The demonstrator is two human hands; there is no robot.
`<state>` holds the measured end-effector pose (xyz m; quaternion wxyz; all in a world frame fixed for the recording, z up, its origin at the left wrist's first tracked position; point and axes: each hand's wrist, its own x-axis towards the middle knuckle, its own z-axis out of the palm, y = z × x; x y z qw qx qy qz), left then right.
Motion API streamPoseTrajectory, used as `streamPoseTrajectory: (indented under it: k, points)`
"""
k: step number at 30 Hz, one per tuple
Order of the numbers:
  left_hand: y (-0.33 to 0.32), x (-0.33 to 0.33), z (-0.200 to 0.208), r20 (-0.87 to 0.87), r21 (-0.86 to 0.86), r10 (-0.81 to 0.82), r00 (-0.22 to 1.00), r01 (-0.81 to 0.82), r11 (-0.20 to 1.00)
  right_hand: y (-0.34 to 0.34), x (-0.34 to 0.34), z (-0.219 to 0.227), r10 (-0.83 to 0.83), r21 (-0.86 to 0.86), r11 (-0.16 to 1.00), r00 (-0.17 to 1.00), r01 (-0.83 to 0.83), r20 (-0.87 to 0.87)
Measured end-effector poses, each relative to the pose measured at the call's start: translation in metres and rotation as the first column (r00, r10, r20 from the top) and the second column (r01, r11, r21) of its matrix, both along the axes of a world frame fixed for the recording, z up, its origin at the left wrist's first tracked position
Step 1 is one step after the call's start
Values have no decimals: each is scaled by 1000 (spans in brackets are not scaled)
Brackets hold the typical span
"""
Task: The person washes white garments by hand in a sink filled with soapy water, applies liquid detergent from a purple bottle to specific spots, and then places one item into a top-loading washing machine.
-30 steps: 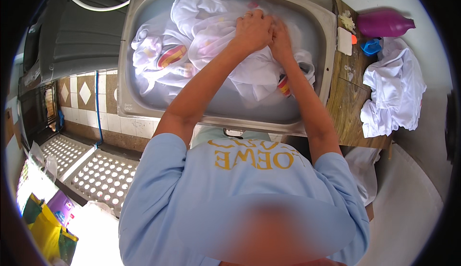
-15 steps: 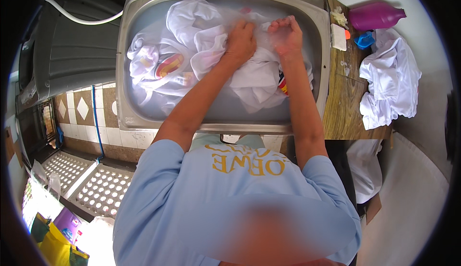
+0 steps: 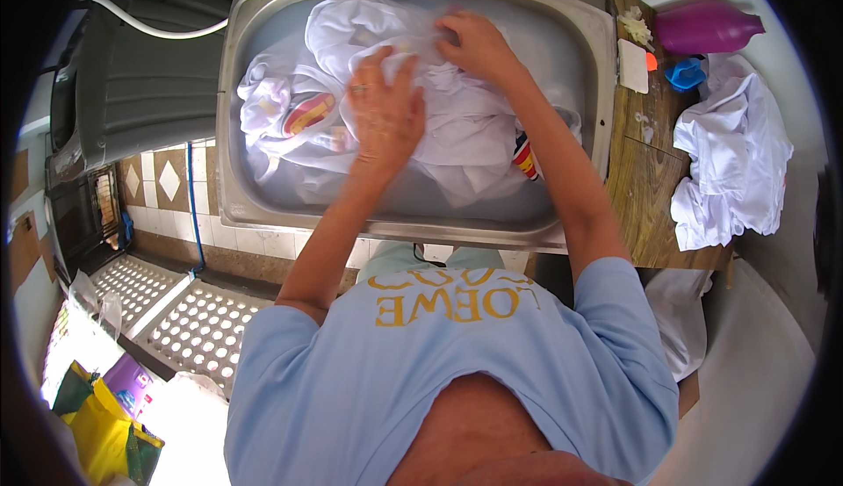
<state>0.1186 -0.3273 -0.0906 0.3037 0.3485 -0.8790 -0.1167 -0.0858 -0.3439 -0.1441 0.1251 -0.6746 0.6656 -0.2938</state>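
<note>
White laundry lies heaped in cloudy water inside a stainless steel sink basin. My left hand is over the middle of the heap, fingers spread and palm toward the wet cloth; a ring shows on one finger. At the far side of the heap is my right hand, its fingers bent and its thumb apart from them. Blur at those fingertips hides whether they pinch any cloth. A red and yellow print shows on the laundry at left, and a striped coloured patch beside my right forearm.
A wooden counter adjoins the basin's right side. On it rest a purple bottle, a blue cap-like piece, a white block and a pile of white cloth. A dark grey plastic unit stands at left.
My left hand has moved left and nearer, its fingers spreading. My right hand has turned from palm up and shifted left and farther, onto the heap's far side.
</note>
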Motion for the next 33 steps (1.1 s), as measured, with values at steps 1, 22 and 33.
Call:
streamPoseTrajectory:
  k: [1, 22, 33]
  points:
    - [-4, 6, 1, 53, -32, 89, 995, -87, 996, -4, -1, 4, 14, 50, 999, 993, -9, -114]
    - [-31, 25, 10, -217, 214, -14, 976, 61, 975, -7, -29, 41, 42, 64, 908, 243, -413, 969]
    - [-84, 14, 22, -457, 788, -144, 878, 475, 392, 12, -39, 83, 77, 31, 907, 235, -421, 969]
